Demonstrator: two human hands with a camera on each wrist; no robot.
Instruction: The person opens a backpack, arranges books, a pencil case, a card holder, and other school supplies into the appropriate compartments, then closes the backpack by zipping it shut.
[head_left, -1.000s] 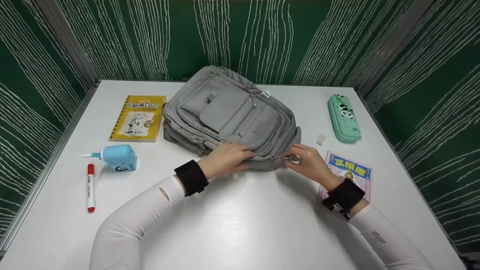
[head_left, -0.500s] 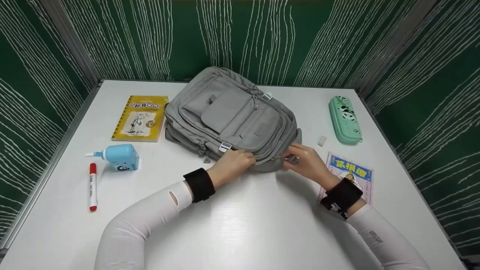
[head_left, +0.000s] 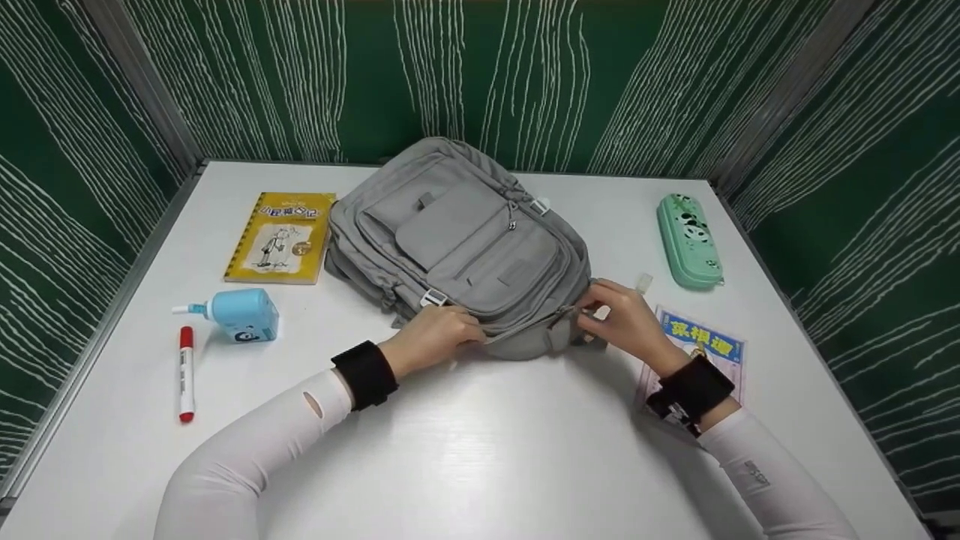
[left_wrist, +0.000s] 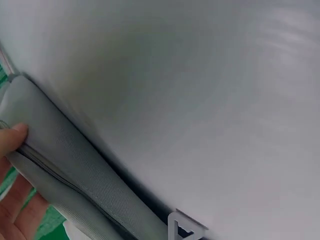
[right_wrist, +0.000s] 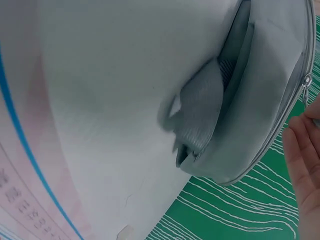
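A grey backpack (head_left: 480, 232) lies front up at the back middle of the table, its lower end turned to the right. My left hand (head_left: 435, 337) pinches the near edge of the bag beside a white buckle (head_left: 433, 298). In the left wrist view the thumb (left_wrist: 14, 136) presses on the fabric along the zipper seam (left_wrist: 60, 175). My right hand (head_left: 624, 321) is at the bag's lower right corner. There, in the right wrist view, its fingers (right_wrist: 302, 150) pinch the pull of a metal zipper slider (right_wrist: 307, 80).
On the left are a yellow book (head_left: 279, 238), a blue bottle (head_left: 244, 313) with a nozzle and a red-capped marker (head_left: 186, 375). To the right lie a green panda pencil case (head_left: 690, 240), a small pale eraser-like block (head_left: 644, 283) and a pink-and-blue booklet (head_left: 701, 337), partly under the right wrist.
The backpack's near edge has shifted toward me and slightly left. My left hand has drawn back to the left with it, while the right hand has moved slightly right at the corner.
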